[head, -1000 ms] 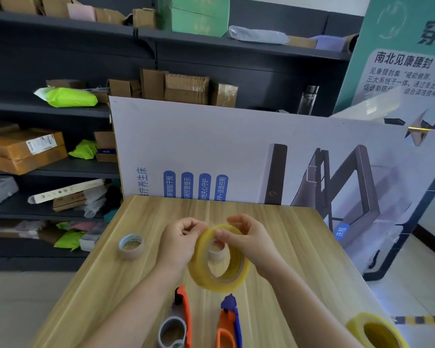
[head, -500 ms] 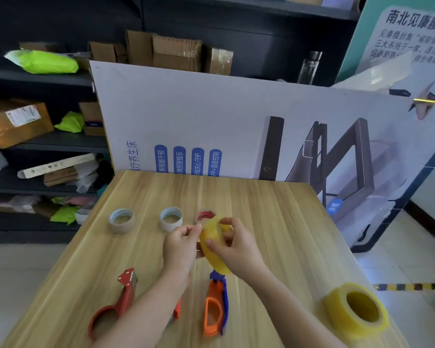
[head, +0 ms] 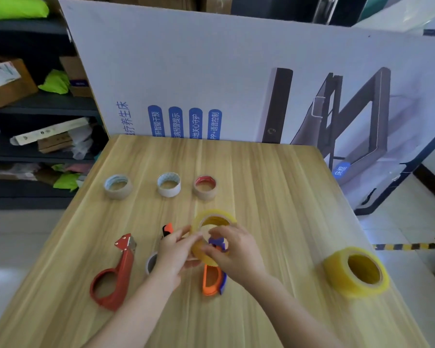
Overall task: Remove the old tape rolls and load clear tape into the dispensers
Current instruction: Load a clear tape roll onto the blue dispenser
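Over the wood-grain table, both hands' grips closed round a glossy yellowish tape ring.

Plenty of bare desk sat open across the right-centre of the frame. The upper middle was blocked by three old cores in a row, lower left by a red dispenser, far right by a spare yellow roll, top by a poster board.

Both forearms reach forward and converge at centre, left hand and right hand close together, palms facing inward, fingers curled and pinched on the tape roll held between them.
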The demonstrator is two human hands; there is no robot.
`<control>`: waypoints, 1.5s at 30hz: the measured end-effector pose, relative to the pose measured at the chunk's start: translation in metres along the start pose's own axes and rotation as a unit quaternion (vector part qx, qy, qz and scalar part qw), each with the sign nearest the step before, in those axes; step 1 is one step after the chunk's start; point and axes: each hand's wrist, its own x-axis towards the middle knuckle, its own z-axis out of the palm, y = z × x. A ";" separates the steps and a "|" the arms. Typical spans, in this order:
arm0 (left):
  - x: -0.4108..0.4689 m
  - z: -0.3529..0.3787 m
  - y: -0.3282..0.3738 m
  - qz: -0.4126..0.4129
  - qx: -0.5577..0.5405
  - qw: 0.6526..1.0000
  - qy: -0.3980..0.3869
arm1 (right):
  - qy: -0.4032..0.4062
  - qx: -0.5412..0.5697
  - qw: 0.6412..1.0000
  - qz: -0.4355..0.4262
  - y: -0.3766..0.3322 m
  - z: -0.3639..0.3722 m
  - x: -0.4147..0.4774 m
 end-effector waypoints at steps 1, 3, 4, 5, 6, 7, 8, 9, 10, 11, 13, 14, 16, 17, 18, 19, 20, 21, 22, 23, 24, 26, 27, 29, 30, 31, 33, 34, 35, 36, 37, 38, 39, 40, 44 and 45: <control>0.003 -0.006 -0.005 -0.007 0.005 1.000 0.006 | 0.061 0.043 0.996 0.051 0.002 0.001 -0.001; 0.009 -0.019 -0.012 -0.020 0.028 0.999 0.017 | 0.138 0.091 0.967 0.193 0.013 0.003 0.000; 0.012 -0.026 -0.014 -0.024 0.041 0.999 0.020 | 0.129 0.089 0.953 0.259 0.022 0.005 0.000; 0.014 -0.033 -0.015 -0.027 0.058 0.998 0.018 | 0.089 0.077 0.942 0.314 0.032 0.010 -0.001; 0.016 -0.040 -0.016 -0.032 0.080 0.996 0.006 | 0.031 0.067 0.930 0.360 0.040 0.016 -0.004; 0.018 -0.045 -0.015 -0.038 0.103 0.994 -0.016 | -0.027 0.057 0.916 0.396 0.046 0.023 -0.006; 0.020 -0.049 -0.015 -0.045 0.128 0.990 -0.043 | -0.079 0.045 0.903 0.419 0.052 0.031 -0.009; 0.023 -0.052 -0.016 -0.050 0.153 0.985 -0.068 | -0.124 0.033 0.894 0.430 0.056 0.038 -0.012; 0.025 -0.054 -0.017 -0.055 0.181 0.978 -0.089 | -0.161 0.022 0.886 0.433 0.058 0.045 -0.015; 0.028 -0.055 -0.019 -0.061 0.205 0.971 -0.103 | -0.187 0.010 0.882 0.433 0.059 0.049 -0.016; 0.033 -0.055 -0.021 -0.076 0.227 0.964 -0.116 | -0.213 -0.016 0.876 0.432 0.060 0.053 -0.015; 0.038 -0.056 -0.023 -0.079 0.228 0.963 -0.118 | -0.214 -0.031 0.876 0.432 0.061 0.053 -0.014; 0.043 -0.054 -0.024 -0.081 0.236 0.960 -0.127 | -0.202 -0.067 0.881 0.423 0.063 0.049 -0.011; 0.045 -0.052 -0.024 -0.079 0.246 0.956 -0.137 | -0.193 -0.091 0.885 0.414 0.063 0.047 -0.009; 0.046 -0.049 -0.024 -0.076 0.262 0.951 -0.146 | -0.187 -0.116 0.889 0.401 0.064 0.044 -0.007; 0.048 -0.046 -0.024 -0.072 0.279 0.945 -0.157 | -0.183 -0.135 0.894 0.387 0.064 0.042 -0.004; 0.050 -0.043 -0.024 -0.066 0.296 0.938 -0.170 | -0.181 -0.147 0.897 0.374 0.064 0.041 -0.002; 0.053 -0.039 -0.025 -0.060 0.314 0.930 -0.183 | -0.181 -0.152 0.900 0.367 0.064 0.039 0.000; 0.056 -0.035 -0.026 -0.053 0.333 0.921 -0.192 | -0.181 -0.149 0.901 0.366 0.065 0.038 0.001; 0.059 -0.031 -0.027 -0.046 0.351 0.913 -0.202 | -0.181 -0.141 0.900 0.370 0.067 0.036 0.001; 0.061 -0.026 -0.026 -0.041 0.364 0.906 -0.213 | -0.179 -0.130 0.899 0.378 0.069 0.035 0.000; 0.066 -0.016 -0.024 -0.040 0.389 0.890 -0.233 | -0.177 -0.113 0.894 0.396 0.075 0.031 -0.001; 0.068 -0.011 -0.023 -0.042 0.403 0.881 -0.244 | -0.176 -0.109 0.891 0.404 0.077 0.029 -0.002; 0.072 -0.002 -0.018 -0.046 0.440 0.857 -0.263 | -0.177 -0.107 0.888 0.410 0.081 0.025 -0.002; 0.075 0.003 -0.015 -0.045 0.464 0.843 -0.269 | -0.178 -0.109 0.888 0.410 0.083 0.024 -0.002; 0.078 0.007 -0.012 -0.042 0.489 0.828 -0.273 | -0.180 -0.112 0.887 0.410 0.084 0.023 -0.002; 0.083 0.015 -0.006 -0.038 0.527 0.801 -0.283 | -0.183 -0.111 0.886 0.411 0.087 0.021 -0.001; 0.084 0.018 -0.004 -0.035 0.542 0.789 -0.288 | -0.183 -0.107 0.886 0.412 0.088 0.020 -0.002; 0.086 0.021 -0.004 -0.028 0.556 0.778 -0.291 | -0.182 -0.102 0.886 0.414 0.090 0.018 -0.002; 0.086 0.023 -0.006 -0.014 0.570 0.769 -0.290 | -0.182 -0.097 0.887 0.413 0.092 0.017 -0.002; 0.086 0.025 -0.010 0.003 0.582 0.761 -0.287 | -0.184 -0.093 0.887 0.413 0.093 0.017 -0.003; 0.086 0.026 -0.014 0.017 0.593 0.754 -0.282 | -0.186 -0.091 0.888 0.411 0.094 0.016 -0.003; 0.086 0.027 -0.020 0.023 0.597 0.752 -0.279 | -0.188 -0.090 0.889 0.408 0.096 0.017 -0.004; 0.086 0.027 -0.026 0.021 0.598 0.751 -0.279 | -0.189 -0.088 0.891 0.403 0.098 0.017 -0.005; 0.092 0.027 -0.033 -0.005 0.623 0.721 -0.302 | -0.190 -0.112 0.901 0.373 0.105 0.017 -0.010; 0.094 0.028 -0.031 -0.009 0.637 0.709 -0.302 | -0.188 -0.131 0.903 0.362 0.106 0.015 -0.010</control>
